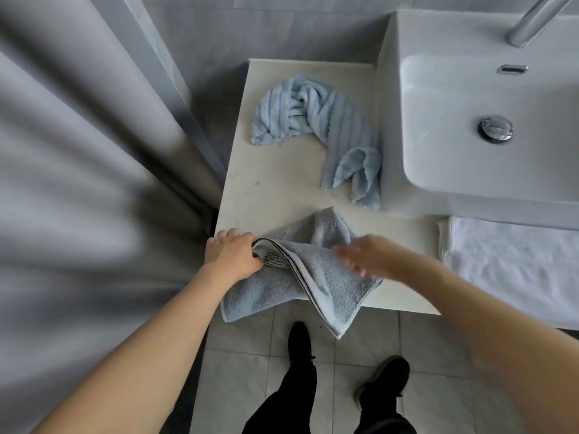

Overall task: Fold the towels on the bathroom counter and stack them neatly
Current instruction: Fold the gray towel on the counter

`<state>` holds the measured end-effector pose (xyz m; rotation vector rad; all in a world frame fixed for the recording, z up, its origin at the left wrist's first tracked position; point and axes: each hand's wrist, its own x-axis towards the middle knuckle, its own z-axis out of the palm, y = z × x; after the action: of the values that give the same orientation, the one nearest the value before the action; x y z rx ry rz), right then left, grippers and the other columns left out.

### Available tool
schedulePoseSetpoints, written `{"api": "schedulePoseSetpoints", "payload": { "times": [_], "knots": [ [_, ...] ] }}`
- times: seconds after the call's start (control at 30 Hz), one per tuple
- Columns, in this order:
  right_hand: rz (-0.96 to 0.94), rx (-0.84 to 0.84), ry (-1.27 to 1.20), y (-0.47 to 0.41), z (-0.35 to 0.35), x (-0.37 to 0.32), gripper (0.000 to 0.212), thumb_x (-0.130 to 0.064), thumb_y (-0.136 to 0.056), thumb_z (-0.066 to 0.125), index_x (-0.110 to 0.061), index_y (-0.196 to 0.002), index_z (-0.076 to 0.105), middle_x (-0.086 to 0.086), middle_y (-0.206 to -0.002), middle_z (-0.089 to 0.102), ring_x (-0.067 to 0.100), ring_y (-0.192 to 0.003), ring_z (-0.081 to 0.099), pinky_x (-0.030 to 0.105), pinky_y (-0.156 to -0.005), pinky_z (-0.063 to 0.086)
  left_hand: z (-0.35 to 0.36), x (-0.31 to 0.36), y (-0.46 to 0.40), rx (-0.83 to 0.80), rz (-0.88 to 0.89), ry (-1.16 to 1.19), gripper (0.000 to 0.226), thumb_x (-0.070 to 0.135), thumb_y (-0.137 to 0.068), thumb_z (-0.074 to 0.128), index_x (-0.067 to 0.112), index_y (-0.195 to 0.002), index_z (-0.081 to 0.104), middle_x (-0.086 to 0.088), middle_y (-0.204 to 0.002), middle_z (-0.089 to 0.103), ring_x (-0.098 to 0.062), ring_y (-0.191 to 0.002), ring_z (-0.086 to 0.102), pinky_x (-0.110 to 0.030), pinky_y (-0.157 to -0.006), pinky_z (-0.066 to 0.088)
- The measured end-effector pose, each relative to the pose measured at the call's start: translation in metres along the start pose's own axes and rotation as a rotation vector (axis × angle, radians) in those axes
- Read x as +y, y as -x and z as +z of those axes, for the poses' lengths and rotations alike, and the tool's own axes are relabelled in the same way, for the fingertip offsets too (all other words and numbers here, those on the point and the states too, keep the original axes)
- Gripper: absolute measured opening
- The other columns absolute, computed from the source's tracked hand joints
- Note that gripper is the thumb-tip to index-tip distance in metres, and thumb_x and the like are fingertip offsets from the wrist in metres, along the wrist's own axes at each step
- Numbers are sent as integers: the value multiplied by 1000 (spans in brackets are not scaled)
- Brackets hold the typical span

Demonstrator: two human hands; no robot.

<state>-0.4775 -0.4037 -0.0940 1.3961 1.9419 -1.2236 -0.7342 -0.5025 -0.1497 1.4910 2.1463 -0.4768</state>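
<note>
Grey terry towel (313, 277) lies at 6 o'clock on the counter (282, 189), crumpled, its near corner and one edge hanging off the front lip over the tiled floor. Left hand (230, 255) pinches the banded hem with the label at the towel's 9 o'clock end, fingers curled round the edge. Right hand (366, 255) is over the towel at 3 o'clock, motion-blurred; fingers look straight, holding nothing, contact with the cloth unclear.

Striped light-blue towel (319, 130) sits bunched at 12 o'clock, not folded. White towel (513, 255) lies flat at 3 o'clock below the sink (438, 126).

Step judged: spreading the grey towel before the first fold. To do it well: find the opposite hem corner with the right hand, pull taut, drag the whole cloth back onto the counter, flatten, then match corners.
</note>
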Motion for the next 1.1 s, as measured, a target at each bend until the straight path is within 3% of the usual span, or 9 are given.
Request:
{"api": "schedulePoseSetpoints", "payload": {
  "times": [0.1, 0.2, 0.33, 0.6, 0.73, 0.83, 0.93, 1.0, 1.1],
  "knots": [
    [-12, 376, 36, -25, -13, 5, 38, -41, -95, 52, -14, -122, 58, 7, -121, 63, 25, -111, 57, 32, -91, 42, 7, 9, -2, 50, -21, -40, 45, 50, -83, 55, 26, -120, 55, -6, -125, 50, -30, -121, 44, -41, -94, 35],
    [8, 292, 87, -41, -10, -5, 40, -36, -95, 54, -9, -124, 56, 11, -122, 60, 27, -110, 56, 30, -85, 41, 13, 12, -4, 72, -49, -33, 42, 47, -83, 55, 26, -119, 54, -5, -125, 49, -30, -120, 43, -41, -94, 35],
    [43, 83, 18, -48, -9, -24, 23, -28, -92, 51, -9, -79, 57, 7, -77, 61, 23, -69, 57, 27, -59, 43, 15, 12, -6, 84, -66, -21, 42, 47, -83, 55, 26, -119, 55, -6, -126, 50, -31, -121, 43, -42, -95, 35],
    [176, -128, -537, -51, -28, -17, 27, -18, -84, 60, -8, -110, 60, 11, -94, 64, 23, -81, 58, 29, -72, 44, 13, 12, -8, 51, -73, 19, 41, 43, -82, 52, 26, -119, 55, -7, -126, 50, -31, -121, 43, -44, -96, 35],
    [172, -187, -838, -51, -33, -14, 21, 6, -83, 47, 2, -101, 57, 20, -91, 65, 28, -79, 64, 32, -72, 52, 12, 13, -8, 35, -77, 21, 42, 38, -80, 53, 25, -120, 55, -8, -125, 49, -32, -120, 43, -44, -96, 35],
    [143, -43, -1030, -52, -31, -13, 25, 18, -74, 37, -4, -74, 50, 15, -79, 56, 30, -78, 57, 36, -77, 54, 11, 13, -8, 27, -83, 27, 42, 37, -80, 53, 25, -121, 55, -8, -126, 49, -32, -120, 43, -44, -96, 35],
    [7, 216, -1375, -56, -36, -10, 32, 20, -75, 40, -8, -63, 49, 7, -65, 47, 21, -66, 50, 25, -62, 49, 11, 14, -8, 21, -88, 20, 43, 38, -80, 54, 25, -121, 55, -8, -126, 49, -32, -121, 43, -43, -96, 35],
    [-47, 436, -1419, -54, -47, -9, 32, 16, -81, 43, -9, -77, 62, 3, -70, 51, 13, -63, 47, 19, -57, 40, 11, 15, -8, 26, -91, 16, 43, 39, -80, 54, 25, -120, 56, -8, -125, 49, -32, -120, 43, -43, -96, 35],
    [-87, 585, -1170, -54, -51, -9, 40, 11, -81, 46, -8, -107, 69, 1, -79, 57, 5, -58, 47, 15, -56, 37, 10, 16, -8, 17, -96, 3, 43, 40, -80, 55, 24, -120, 56, -8, -125, 49, -32, -120, 43, -44, -96, 35]
  ]
}}
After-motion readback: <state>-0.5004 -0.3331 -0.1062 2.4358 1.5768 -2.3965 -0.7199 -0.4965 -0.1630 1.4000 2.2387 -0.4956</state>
